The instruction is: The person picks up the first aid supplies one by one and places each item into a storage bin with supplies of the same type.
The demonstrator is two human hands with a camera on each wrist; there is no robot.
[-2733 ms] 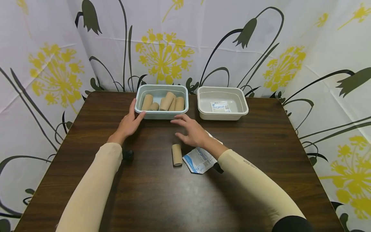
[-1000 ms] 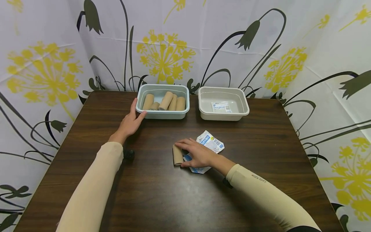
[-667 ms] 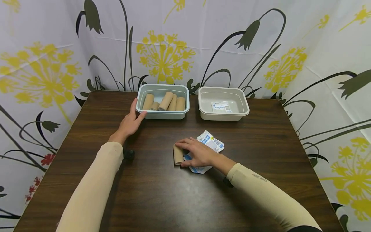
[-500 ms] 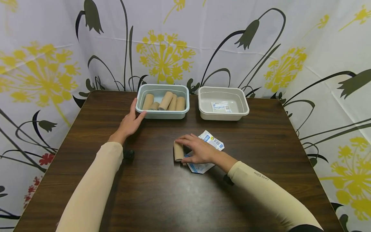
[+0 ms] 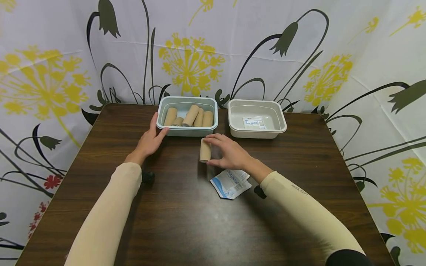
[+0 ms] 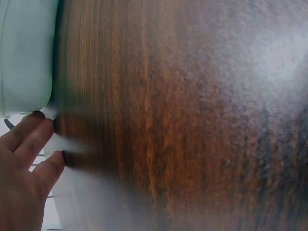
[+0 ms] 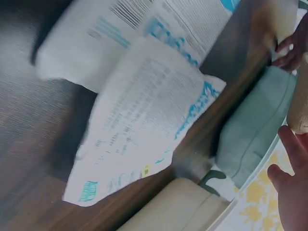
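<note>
My right hand [image 5: 230, 152] holds a cardboard tube [image 5: 205, 150] between thumb and fingertips, tilted upright above the table, close in front of a pale blue-green bin [image 5: 189, 132]. In the right wrist view the tube [image 7: 299, 103] shows only partly, at the right edge. My left hand [image 5: 148, 142] touches the bin's left front corner, its thumb at the front rim and the other fingers along the side. Several cardboard tubes [image 5: 190, 115] lie inside that bin. White and blue "Surgical" packets [image 5: 229, 184] lie on the table below my right hand, partly overlapped by it.
A cream bin [image 5: 253, 133] with one small "Surgical" packet [image 5: 254, 122] in it stands right of the blue-green one. Both are near the back edge of the dark wooden table [image 5: 186, 229]. A flower-printed curtain [image 5: 206, 44] hangs directly behind.
My right hand moved down to the tube lying on the table, took hold of it, and lifted it toward the blue-green bin. My left hand has stayed at the bin's corner.
</note>
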